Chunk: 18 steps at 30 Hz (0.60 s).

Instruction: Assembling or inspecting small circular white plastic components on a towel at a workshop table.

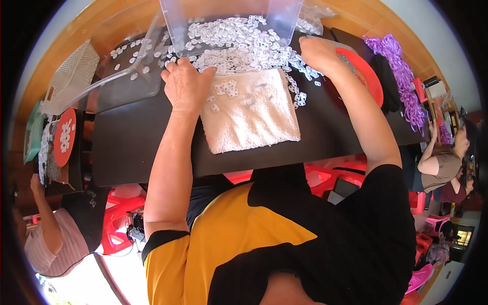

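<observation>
A folded cream towel [254, 119] lies on the dark table in front of me, with a small group of white oval two-hole pieces [226, 88] on its upper left. Beyond it spreads a large heap of the same pieces [234, 58], spilling from a clear plastic bin [175, 28] tipped on its side. My left hand [185, 85] is at the towel's upper left corner beside the heap, fingers apart, thumb toward the pieces. At the heap's right edge, my right hand [317, 53] is curled closed beside a red round plate [373, 84]; its fingertips are hidden.
A clear plastic container [127, 89] and a white basket [73, 68] stand at the left. Purple cord [396, 71] lies at the far right. Another person [56, 239] sits at left near an orange plate [64, 157] of white pieces; more people [442, 162] are at right.
</observation>
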Each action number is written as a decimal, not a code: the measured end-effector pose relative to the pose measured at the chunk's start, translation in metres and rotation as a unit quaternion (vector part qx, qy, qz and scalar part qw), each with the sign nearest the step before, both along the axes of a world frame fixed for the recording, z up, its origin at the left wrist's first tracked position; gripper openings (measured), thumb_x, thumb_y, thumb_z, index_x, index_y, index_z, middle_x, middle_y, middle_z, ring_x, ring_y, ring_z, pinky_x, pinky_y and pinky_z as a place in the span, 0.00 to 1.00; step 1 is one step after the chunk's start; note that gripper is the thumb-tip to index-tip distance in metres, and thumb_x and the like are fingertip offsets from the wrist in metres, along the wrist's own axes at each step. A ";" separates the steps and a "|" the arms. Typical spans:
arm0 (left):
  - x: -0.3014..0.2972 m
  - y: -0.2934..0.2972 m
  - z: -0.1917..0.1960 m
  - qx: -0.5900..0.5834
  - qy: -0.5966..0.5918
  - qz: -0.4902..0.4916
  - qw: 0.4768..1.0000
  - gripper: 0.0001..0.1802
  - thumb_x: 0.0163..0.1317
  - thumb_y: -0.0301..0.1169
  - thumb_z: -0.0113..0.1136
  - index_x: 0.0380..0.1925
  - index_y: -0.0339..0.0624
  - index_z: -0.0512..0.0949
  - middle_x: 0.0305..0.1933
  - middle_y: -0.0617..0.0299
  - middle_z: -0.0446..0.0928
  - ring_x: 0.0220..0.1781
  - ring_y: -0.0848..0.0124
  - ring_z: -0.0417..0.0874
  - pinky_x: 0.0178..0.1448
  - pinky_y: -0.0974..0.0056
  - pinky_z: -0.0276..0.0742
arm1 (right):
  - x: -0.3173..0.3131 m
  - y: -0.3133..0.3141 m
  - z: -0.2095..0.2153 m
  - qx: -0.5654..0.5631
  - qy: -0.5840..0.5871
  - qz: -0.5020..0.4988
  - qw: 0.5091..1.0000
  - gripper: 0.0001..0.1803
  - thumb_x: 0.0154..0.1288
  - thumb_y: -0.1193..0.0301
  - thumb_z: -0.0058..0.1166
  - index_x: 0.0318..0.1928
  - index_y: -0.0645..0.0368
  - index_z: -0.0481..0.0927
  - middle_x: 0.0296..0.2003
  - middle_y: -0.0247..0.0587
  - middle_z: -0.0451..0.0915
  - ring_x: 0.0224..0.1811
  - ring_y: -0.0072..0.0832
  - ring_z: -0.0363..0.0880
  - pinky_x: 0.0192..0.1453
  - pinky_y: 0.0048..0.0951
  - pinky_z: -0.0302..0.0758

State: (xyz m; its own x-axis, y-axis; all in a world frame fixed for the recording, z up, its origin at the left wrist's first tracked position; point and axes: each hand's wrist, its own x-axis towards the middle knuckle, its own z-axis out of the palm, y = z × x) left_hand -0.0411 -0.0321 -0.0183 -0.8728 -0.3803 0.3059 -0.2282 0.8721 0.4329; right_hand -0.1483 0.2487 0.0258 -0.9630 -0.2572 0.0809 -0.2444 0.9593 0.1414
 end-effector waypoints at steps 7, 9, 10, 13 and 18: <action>0.000 0.000 0.001 0.059 -0.018 -0.034 0.998 0.37 0.47 0.50 0.72 0.48 0.29 0.77 0.56 0.44 0.73 0.60 0.49 0.74 0.58 0.53 0.76 | -0.004 -0.017 -0.020 -0.192 -0.078 0.094 0.974 0.23 0.56 0.78 0.46 0.54 0.62 0.78 0.47 0.61 0.81 0.52 0.51 0.80 0.54 0.44 0.76; -0.001 -0.002 0.002 0.059 -0.026 -0.046 0.997 0.38 0.47 0.50 0.73 0.48 0.28 0.77 0.57 0.43 0.72 0.60 0.48 0.73 0.59 0.53 0.76 | -0.005 -0.010 -0.012 -0.192 -0.097 0.117 0.970 0.31 0.52 0.78 0.57 0.60 0.59 0.74 0.49 0.59 0.80 0.52 0.50 0.80 0.55 0.42 0.76; -0.001 -0.005 0.002 0.020 -0.032 -0.050 0.998 0.39 0.47 0.51 0.72 0.50 0.29 0.77 0.55 0.42 0.75 0.58 0.49 0.76 0.60 0.53 0.74 | 0.006 -0.011 0.001 -0.195 -0.098 0.120 0.968 0.31 0.52 0.78 0.57 0.60 0.59 0.74 0.49 0.59 0.80 0.52 0.50 0.80 0.55 0.42 0.76; -0.003 -0.012 0.020 -0.001 -0.094 -0.067 0.993 0.40 0.46 0.52 0.72 0.50 0.29 0.77 0.54 0.41 0.77 0.57 0.50 0.79 0.59 0.53 0.75 | 0.026 -0.005 0.018 -0.077 -0.175 0.116 0.975 0.49 0.44 0.70 0.72 0.69 0.61 0.61 0.52 0.60 0.78 0.47 0.48 0.82 0.46 0.40 0.79; -0.026 -0.013 0.019 0.054 -0.151 -0.106 0.981 0.38 0.39 0.54 0.75 0.36 0.27 0.82 0.41 0.43 0.82 0.47 0.53 0.84 0.52 0.56 0.79 | 0.020 -0.004 0.016 -0.124 -0.262 0.016 0.957 0.50 0.43 0.71 0.73 0.68 0.64 0.61 0.45 0.56 0.79 0.23 0.37 0.80 0.20 0.35 0.76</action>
State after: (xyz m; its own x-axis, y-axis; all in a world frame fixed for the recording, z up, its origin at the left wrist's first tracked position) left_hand -0.0672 -0.0455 0.0003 -0.9804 -0.1966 -0.0106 -0.1788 0.8668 0.4654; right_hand -0.1282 0.2446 0.0417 -0.8803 -0.3227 -0.3478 -0.2496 0.9384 -0.2389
